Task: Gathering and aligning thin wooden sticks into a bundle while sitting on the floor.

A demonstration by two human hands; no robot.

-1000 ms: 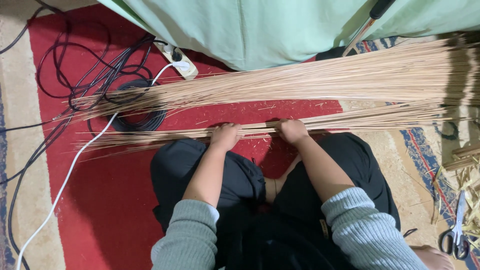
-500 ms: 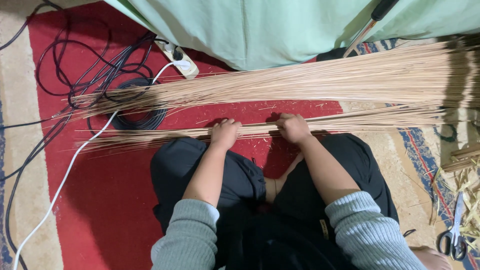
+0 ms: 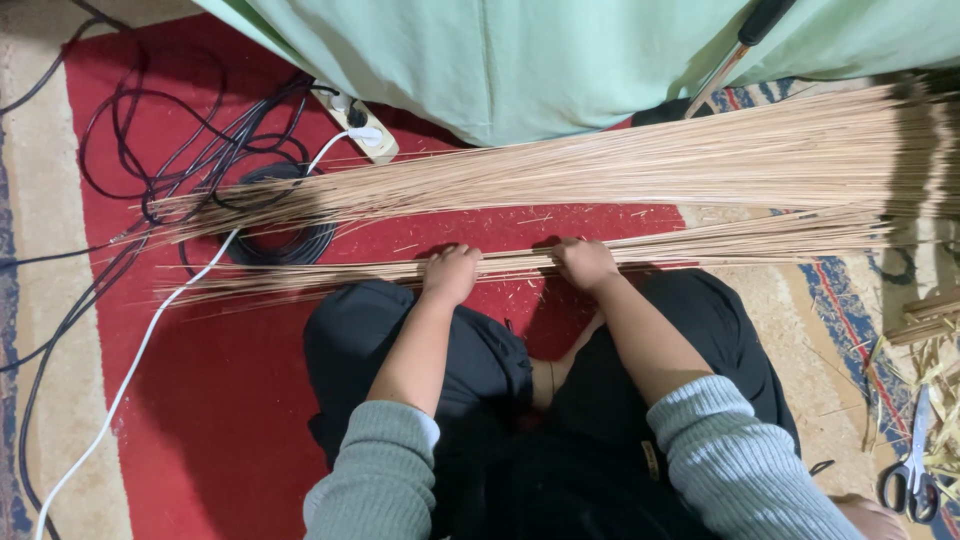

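Head cam, looking straight down at my lap, sitting cross-legged on the red rug (image 3: pixel 230 420). Both hands are on the thin bundle of sticks (image 3: pixel 330 270) lying across the rug right in front of my knees. Left hand (image 3: pixel 450 275) is curled over it, grip closed on the sticks; right hand (image 3: pixel 585 262) same deal, clamped on the bundle a bit further toward the rug's right edge.

Progress-wise, imo it's early: the small bundle I'm holding is slim vs the big pile of sticks (image 3: pixel 620 170) lying beyond it, near but apart, so most of the sorting/gathering looks left to do.

Other stuff: tangle of black cables (image 3: pixel 200 140) + a white cable (image 3: pixel 130 370) at the rug's left side, under the stick tips, could snag. Power strip (image 3: pixel 365 135) near the far edge, green cloth (image 3: pixel 520 60) behind it. Scissors (image 3: pixel 912 475) off the rug, bottom right corner, w/ scraps around.
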